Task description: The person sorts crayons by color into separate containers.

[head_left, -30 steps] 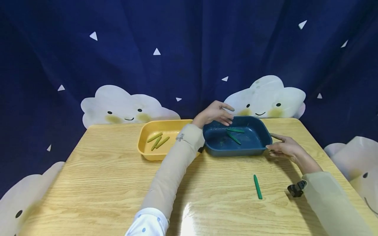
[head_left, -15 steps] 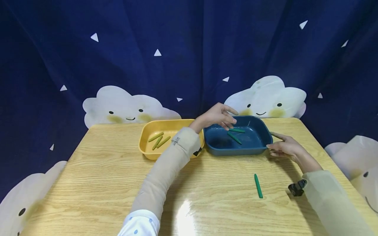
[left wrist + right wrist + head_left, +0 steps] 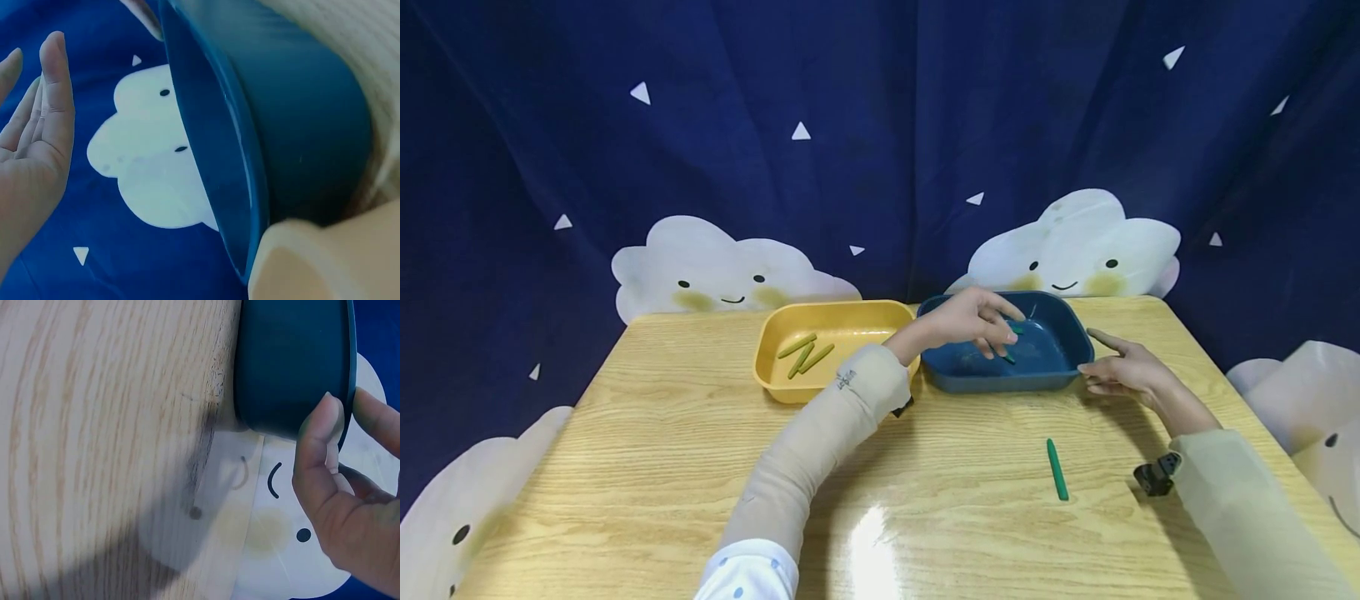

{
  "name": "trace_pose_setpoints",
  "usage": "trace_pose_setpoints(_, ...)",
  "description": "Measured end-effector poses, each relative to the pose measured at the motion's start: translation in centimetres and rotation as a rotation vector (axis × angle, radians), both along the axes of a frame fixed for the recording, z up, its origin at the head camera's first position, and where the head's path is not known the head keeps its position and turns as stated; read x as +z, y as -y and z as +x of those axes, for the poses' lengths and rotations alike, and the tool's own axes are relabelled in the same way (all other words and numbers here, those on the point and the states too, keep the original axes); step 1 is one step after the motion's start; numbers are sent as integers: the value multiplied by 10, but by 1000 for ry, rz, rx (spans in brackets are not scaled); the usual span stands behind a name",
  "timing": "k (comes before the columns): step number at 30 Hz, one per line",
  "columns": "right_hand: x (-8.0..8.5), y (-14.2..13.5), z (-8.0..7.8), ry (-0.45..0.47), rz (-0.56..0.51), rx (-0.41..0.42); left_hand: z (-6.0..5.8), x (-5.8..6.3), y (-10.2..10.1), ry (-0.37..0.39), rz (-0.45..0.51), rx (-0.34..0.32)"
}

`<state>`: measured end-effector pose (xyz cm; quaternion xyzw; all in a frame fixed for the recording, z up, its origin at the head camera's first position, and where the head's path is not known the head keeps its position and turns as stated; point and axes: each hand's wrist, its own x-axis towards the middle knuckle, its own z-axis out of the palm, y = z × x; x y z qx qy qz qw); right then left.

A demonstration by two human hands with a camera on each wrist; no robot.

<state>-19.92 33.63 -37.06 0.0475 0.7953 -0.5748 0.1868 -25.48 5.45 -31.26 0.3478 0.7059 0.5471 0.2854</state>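
Observation:
My left hand (image 3: 973,321) hovers over the blue bin (image 3: 1000,383), fingers loosely extended and nothing seen in them. It hides most of the two green crayons (image 3: 1010,359) inside that bin. In the left wrist view the same hand (image 3: 44,137) is beside the bin's opening. At the bin's right end, my right hand (image 3: 1131,373) holds the rim. Seen from the right wrist, its thumb (image 3: 325,422) lies against the outer wall and its forefinger reaches the rim's other side. A third green crayon (image 3: 1057,469) lies on the table in front of the bin.
Left of the blue bin, close against it, stands a yellow bin (image 3: 775,393) with several olive-yellow crayons (image 3: 816,358) in it. Both are near the back edge of the wooden table (image 3: 647,458). Behind hangs a dark blue curtain (image 3: 737,125) with cloud prints.
My left hand has moved right and down over the blue bin, now covering more of the green crayons there. My right hand has stayed at the rim.

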Motion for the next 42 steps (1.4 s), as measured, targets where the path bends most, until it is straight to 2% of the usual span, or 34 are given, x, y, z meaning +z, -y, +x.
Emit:
trace_pose_setpoints(6,-1,0,1,-14,13,3,12,-8,-4,-11,4,-20)
trace_pose_setpoints(13,-4,1,2,-13,36,-1,29,-25,-12,-37,-25,-77)
trace_pose_setpoints(19,-4,1,2,-15,47,-1,39,-40,-22,-111,-128,-157)
trace_pose_setpoints(22,-4,1,2,-18,46,5,42,-47,-25,-106,-156,-195)
trace_pose_setpoints(28,-3,1,3,-23,45,13,45,-58,-32,-105,-146,-243)
trace_pose_setpoints(31,-3,1,3,-22,42,11,45,-63,-35,-152,-155,-272)
trace_pose_setpoints(37,-5,1,3,-25,45,8,41,-72,-44,-300,-219,-357)
trace_pose_setpoints(42,-5,1,2,-29,57,13,40,-74,-54,-342,-297,-420)
